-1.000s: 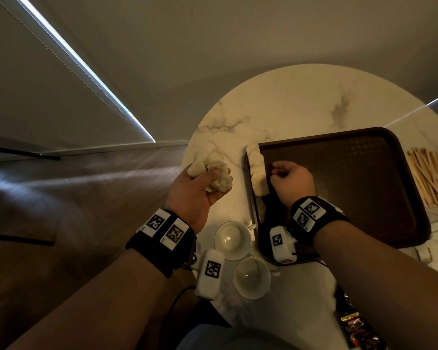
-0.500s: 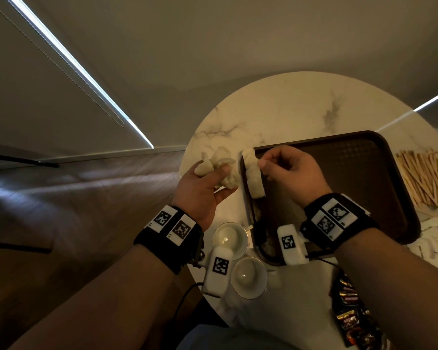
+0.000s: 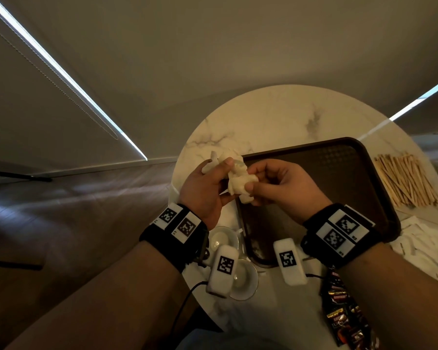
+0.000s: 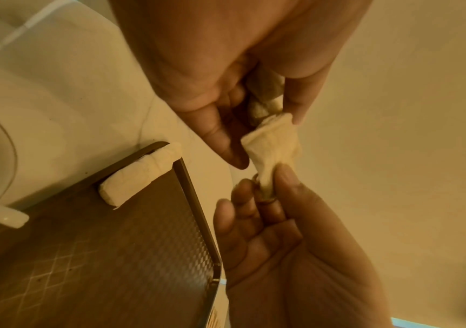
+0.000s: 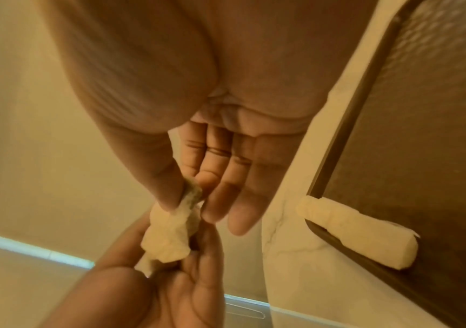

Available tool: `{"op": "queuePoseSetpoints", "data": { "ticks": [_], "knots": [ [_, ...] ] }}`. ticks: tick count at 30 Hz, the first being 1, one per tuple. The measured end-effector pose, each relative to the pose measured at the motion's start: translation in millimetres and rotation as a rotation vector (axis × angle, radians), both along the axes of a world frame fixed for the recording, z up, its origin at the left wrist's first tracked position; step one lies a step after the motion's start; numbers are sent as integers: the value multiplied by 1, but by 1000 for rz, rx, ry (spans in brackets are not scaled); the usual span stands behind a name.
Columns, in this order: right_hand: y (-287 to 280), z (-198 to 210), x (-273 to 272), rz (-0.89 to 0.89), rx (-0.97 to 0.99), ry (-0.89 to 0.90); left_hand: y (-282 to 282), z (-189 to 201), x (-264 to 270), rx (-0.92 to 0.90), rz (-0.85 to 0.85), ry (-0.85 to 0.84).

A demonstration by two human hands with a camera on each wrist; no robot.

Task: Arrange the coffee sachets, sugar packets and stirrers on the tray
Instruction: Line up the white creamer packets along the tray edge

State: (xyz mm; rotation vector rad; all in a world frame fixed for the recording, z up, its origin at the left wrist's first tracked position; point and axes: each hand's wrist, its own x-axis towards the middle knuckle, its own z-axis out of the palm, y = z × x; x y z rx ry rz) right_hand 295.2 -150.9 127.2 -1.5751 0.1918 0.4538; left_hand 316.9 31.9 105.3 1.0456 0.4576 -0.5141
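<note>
My left hand (image 3: 221, 173) (image 4: 267, 138) and my right hand (image 3: 250, 179) (image 5: 189, 206) both pinch one crumpled white napkin (image 3: 237, 181) (image 4: 272, 142) (image 5: 170, 239) in the air over the left edge of the brown tray (image 3: 326, 173). A rolled white napkin (image 4: 139, 175) (image 5: 358, 230) lies across the tray's left rim. Wooden stirrers (image 3: 405, 183) are heaped right of the tray. White sugar packets (image 3: 420, 238) lie below them. Dark coffee sachets (image 3: 344, 319) sit at the table's near right.
Two white cups (image 3: 223, 239) (image 3: 243, 276) stand on the round marble table (image 3: 263, 117) left of the tray's near corner. The table's edge and the wooden floor (image 3: 74, 210) lie to the left.
My right hand let go of the rolled napkin on the tray's rim and moved left to take the crumpled napkin in my left hand. Both hands came together.
</note>
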Motion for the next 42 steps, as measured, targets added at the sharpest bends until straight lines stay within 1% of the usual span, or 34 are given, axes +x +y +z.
{"op": "queuePoseSetpoints", "data": {
  "ticks": [4,7,9,10,14,17,18,20,21,22,23,27,28,29,32,36,39,42],
  "knots": [
    [-5,3,-4,-126,176,102,0,2,1,-53,59,21],
    [-9,7,-5,-242,398,194,3,-1,1,-70,101,51],
    [-11,8,-4,-268,496,228,3,-2,1,-71,114,70],
    [-13,8,-4,-261,501,228,3,-3,0,-72,115,74],
    [-10,11,0,-207,445,214,3,-4,-3,-80,96,63],
    [-7,13,1,-258,432,168,5,-5,-5,-78,92,49],
    [-7,13,1,-273,374,106,6,-5,-5,-77,90,44],
    [-9,15,-2,-276,153,-99,9,-5,-5,-75,90,33],
    [-10,17,-3,-269,74,-204,10,-5,-4,-73,88,28],
    [-12,18,-3,-256,38,-282,12,-5,-4,-69,89,24],
    [-12,20,-3,-243,25,-319,14,-5,-3,-64,94,21],
    [-16,16,-1,-237,-40,-353,17,-6,-3,-52,118,31],
    [-17,11,1,-239,-57,-337,17,-6,-3,-49,122,34],
    [-19,5,2,-250,-65,-281,17,-6,-4,-45,123,36],
    [-24,-25,4,-272,-107,-50,18,-8,-5,-32,121,43],
    [-23,-72,-2,-223,-229,191,21,-10,-4,-16,141,63],
    [-15,-100,-4,-196,-343,273,26,-13,-4,-10,143,77],
    [-8,-117,0,-178,-413,320,31,-16,-4,2,144,89]
  ]
}}
